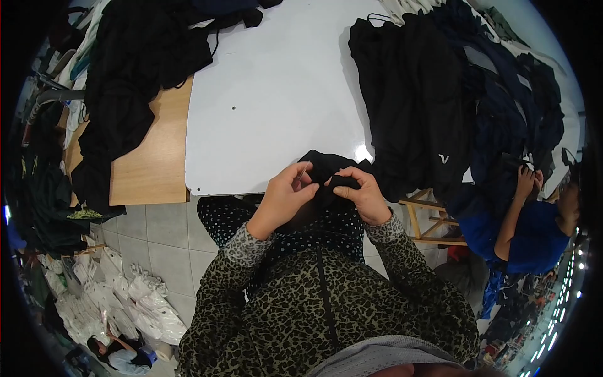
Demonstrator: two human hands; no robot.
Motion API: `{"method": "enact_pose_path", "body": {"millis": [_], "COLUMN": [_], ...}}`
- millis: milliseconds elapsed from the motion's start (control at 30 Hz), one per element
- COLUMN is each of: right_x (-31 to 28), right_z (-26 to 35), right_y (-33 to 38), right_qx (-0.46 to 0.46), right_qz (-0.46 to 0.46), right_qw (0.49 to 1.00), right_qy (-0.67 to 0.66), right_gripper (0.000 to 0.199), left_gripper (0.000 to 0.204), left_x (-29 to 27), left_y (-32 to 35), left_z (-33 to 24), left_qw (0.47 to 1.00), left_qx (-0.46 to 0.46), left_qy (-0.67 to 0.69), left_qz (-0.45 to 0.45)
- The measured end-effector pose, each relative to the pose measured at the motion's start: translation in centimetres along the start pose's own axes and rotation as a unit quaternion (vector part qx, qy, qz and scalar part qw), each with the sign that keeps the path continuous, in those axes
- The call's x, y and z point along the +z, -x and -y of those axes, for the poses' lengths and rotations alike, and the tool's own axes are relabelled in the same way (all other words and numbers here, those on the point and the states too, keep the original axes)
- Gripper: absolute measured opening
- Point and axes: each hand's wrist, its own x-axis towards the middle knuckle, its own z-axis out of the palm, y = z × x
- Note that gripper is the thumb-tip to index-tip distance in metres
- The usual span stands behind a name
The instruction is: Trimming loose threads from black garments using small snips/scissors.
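Black cloth [323,164], part of a garment, hangs over the near edge of the white table between my hands. My right hand [364,196] is closed on a folded bit of it, thumb on top. Just left of the cloth, my left hand [286,196] has its thumb and fingers drawn together. A thin, pale, shiny thing [304,169] shows at those fingers; its kind is too small to make out. Part of the cloth lies in shadow over my lap.
Black trousers [408,94] are stacked on the right of the white table [270,81], beside dark blue garments [502,107]. More black clothes [135,69] lie at left over a wooden board [151,151]. A co-worker in blue [534,232] handles dark cloth at right. White bundles [138,301] lie lower left.
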Motion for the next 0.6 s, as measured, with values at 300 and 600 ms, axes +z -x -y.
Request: {"method": "enact_pose_path", "body": {"millis": [300, 600], "right_x": [-0.3, -0.1], "right_z": [-0.6, 0.2], "right_y": [0.1, 0.3], "right_qx": [0.025, 0.003], "right_qz": [-0.009, 0.022], "right_qw": [0.997, 0.999], "right_qy": [-0.076, -0.022], "right_gripper": [0.018, 0.018], "left_gripper": [0.040, 0.036], "left_x": [-0.1, 0.3], "left_y": [1.3, 1.3], "left_z": [-0.6, -0.8], "left_qw": [0.991, 0.985], "left_qx": [0.071, 0.085], "left_qy": [-0.083, -0.122], "left_qz": [0.071, 0.089]}}
